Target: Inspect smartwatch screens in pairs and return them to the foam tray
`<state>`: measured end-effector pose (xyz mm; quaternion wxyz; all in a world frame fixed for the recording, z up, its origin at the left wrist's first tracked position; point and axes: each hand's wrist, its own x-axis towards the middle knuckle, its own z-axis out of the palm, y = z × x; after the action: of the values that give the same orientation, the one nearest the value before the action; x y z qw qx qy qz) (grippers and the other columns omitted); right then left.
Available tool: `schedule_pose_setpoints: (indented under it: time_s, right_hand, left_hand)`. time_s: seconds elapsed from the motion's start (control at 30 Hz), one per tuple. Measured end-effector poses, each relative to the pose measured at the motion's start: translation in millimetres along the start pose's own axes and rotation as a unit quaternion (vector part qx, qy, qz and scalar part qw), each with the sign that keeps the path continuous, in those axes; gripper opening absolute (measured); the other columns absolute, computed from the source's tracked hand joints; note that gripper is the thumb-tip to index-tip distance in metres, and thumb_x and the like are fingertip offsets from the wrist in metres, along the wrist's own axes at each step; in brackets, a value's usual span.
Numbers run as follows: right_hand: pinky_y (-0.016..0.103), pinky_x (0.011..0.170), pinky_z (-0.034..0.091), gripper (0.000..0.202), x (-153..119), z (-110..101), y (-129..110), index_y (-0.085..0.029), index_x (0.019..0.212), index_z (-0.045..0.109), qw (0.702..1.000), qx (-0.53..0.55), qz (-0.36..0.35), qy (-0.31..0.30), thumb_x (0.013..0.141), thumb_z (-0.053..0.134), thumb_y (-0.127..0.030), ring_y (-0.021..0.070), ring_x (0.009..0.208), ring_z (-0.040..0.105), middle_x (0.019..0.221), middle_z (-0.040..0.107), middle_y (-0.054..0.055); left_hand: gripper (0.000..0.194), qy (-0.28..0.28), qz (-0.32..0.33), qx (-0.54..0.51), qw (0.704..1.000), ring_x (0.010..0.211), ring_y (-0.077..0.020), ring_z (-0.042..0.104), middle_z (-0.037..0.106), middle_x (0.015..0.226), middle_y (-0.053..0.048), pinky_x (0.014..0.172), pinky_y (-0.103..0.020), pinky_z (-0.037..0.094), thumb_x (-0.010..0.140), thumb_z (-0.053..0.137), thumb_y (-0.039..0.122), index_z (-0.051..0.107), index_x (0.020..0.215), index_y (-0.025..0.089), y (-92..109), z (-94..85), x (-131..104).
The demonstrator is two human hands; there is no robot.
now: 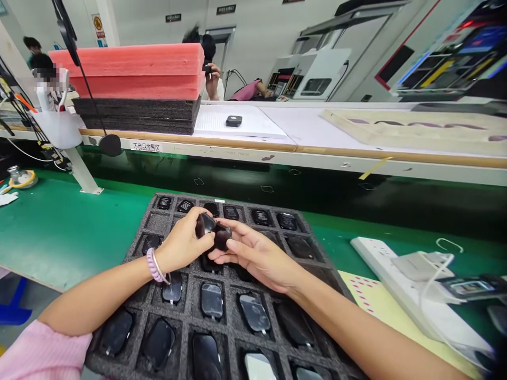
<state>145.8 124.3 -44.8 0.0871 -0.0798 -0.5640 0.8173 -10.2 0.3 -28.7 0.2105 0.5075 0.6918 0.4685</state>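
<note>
Above a dark grey foam tray (193, 300), my left hand (180, 243) grips a glossy black rounded-square piece (205, 224) that looks like a smartwatch screen. My right hand (259, 254) pinches a second dark, watch-sized piece (222, 236) close against it. Fingers cover the edges where the pieces meet, so I cannot tell whether they are joined. Many tray compartments hold similar black glossy pieces (212, 300), some with a small pale tab. Along the far row lie black pieces with light markings (261, 216).
Behind the tray runs a raised shelf (301, 149) carrying stacked pink foam (134, 68), black foam sheets (137, 113) and a small black square piece (234, 121). A white power strip (400, 279) with a plugged-in adapter lies right. Other people are beyond the shelf.
</note>
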Motion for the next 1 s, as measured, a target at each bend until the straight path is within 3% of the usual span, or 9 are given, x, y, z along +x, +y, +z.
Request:
schedule_pose_setpoints:
  time_s: [0.3, 0.77, 1.0]
  right_hand:
    - [0.035, 0.087, 0.056, 0.055, -2.4, 0.4, 0.6, -0.027, 0.13, 0.056, 0.999, 0.041, -0.013, -0.016, 0.086, 0.085, -0.039, 0.0209, 0.092, 0.071, 0.109, 0.068, 0.005]
    - [0.032, 0.087, 0.057, 0.049, -4.0, -1.0, 3.3, -0.025, 0.13, 0.055, 0.997, 0.053, -0.042, -0.039, 0.09, 0.082, -0.033, 0.0192, 0.092, 0.072, 0.111, 0.066, 0.004]
    - [0.031, 0.088, 0.057, 0.044, -3.2, -2.6, 4.4, -0.026, 0.13, 0.055, 0.996, 0.054, -0.048, -0.058, 0.094, 0.079, -0.031, 0.0185, 0.094, 0.072, 0.113, 0.066, 0.003]
  left_hand:
    - [0.037, 0.038, -0.003, -0.006, 0.999, 0.082, -0.0182, 0.058, 0.063, 0.099, -0.004, 0.071, -0.029, 0.046, 0.081, 0.059, 0.028, 0.053, 0.117, 0.02, -2.1, 2.3, -4.9]
    - [0.038, 0.029, 0.001, -0.024, 0.999, 0.078, -0.016, 0.056, 0.061, 0.098, -0.004, 0.065, -0.026, 0.044, 0.079, 0.056, 0.032, 0.052, 0.115, 0.019, 0.7, 2.8, -7.1]
    - [0.038, 0.035, -0.002, 0.008, 0.999, 0.065, -0.0122, 0.049, 0.063, 0.099, -0.004, 0.065, -0.027, 0.042, 0.079, 0.056, 0.033, 0.054, 0.113, 0.017, 2.7, 1.2, -7.8]
